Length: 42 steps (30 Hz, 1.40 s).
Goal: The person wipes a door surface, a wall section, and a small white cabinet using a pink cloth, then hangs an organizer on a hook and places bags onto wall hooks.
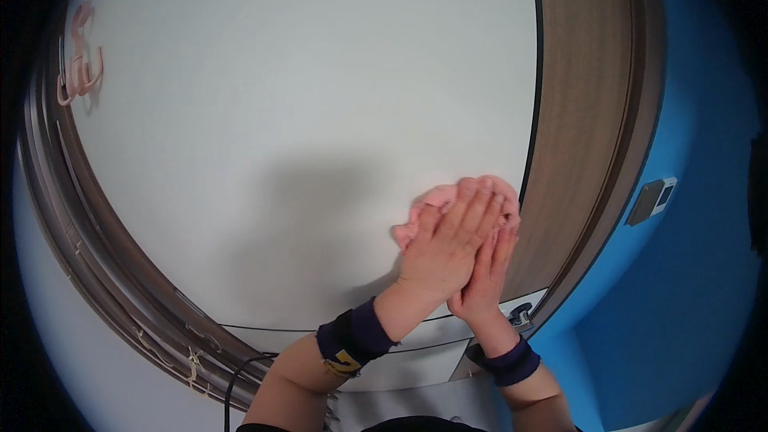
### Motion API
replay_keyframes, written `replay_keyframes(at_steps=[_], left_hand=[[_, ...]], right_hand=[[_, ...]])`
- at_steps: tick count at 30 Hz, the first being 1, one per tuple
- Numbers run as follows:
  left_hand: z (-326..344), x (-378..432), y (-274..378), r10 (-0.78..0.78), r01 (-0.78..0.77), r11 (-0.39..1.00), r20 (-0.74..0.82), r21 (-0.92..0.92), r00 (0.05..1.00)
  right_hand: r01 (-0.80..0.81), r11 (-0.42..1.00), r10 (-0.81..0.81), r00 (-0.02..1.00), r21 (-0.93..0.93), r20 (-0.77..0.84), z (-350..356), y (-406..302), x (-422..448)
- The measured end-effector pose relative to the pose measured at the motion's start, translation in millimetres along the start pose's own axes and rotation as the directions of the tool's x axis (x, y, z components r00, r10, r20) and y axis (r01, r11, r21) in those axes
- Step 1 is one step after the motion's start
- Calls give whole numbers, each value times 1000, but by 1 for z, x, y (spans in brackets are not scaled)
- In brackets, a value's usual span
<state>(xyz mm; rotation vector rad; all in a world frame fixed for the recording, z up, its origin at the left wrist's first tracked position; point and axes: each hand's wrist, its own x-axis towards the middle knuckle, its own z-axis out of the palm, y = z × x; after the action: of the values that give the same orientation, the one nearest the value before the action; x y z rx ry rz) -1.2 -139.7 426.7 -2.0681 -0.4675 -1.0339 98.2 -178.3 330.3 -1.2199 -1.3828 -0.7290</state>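
A pink cloth (441, 195) lies bunched against the white panel of a door (312, 90), close to its dark edge strip. My left hand (447, 243) presses flat on the cloth with the fingers pointing up. Just right of it and partly behind it, my right hand (489, 276) has its fingers at the lower right of the cloth; their tips are partly hidden. Both wrists wear dark purple wristbands, the left one with a yellow mark.
A brown wood-grain strip (582, 102) borders the panel at right, with a metal handle (521, 314) lower down. Pink hooks (78, 72) hang at the upper left. A wall device (651, 201) sits on the blue wall (678, 288). A black cable (228, 393) curves at lower left.
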Motion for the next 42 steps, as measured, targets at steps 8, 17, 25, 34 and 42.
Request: replay_keyframes(at_steps=[8, 17, 25, 34, 42], left_hand=[[20, -17, 32, 197, -180, 975, 126, -133, 972], [-4, -78, -15, 226, -219, 974, 129, -60, 966], [-57, -129, -116, -11, 12, 999, 16, -43, 1000], [-109, -200, -227, -301, 299, 953, -56, -37, 952], [-121, -289, -288, -531, 524, 847, -125, -88, 838]], right_hand=[[-219, 953, 224, 974, 208, -4, -18, -22, 2], [-302, 729, 312, 945, 614, 94, 55, -67, -41], [-57, 961, 77, 995, 271, -63, 119, -157, -51], [217, 947, -236, 970, 236, 58, 178, -263, -16], [352, 877, -396, 915, 326, 78, 221, -342, -7]])
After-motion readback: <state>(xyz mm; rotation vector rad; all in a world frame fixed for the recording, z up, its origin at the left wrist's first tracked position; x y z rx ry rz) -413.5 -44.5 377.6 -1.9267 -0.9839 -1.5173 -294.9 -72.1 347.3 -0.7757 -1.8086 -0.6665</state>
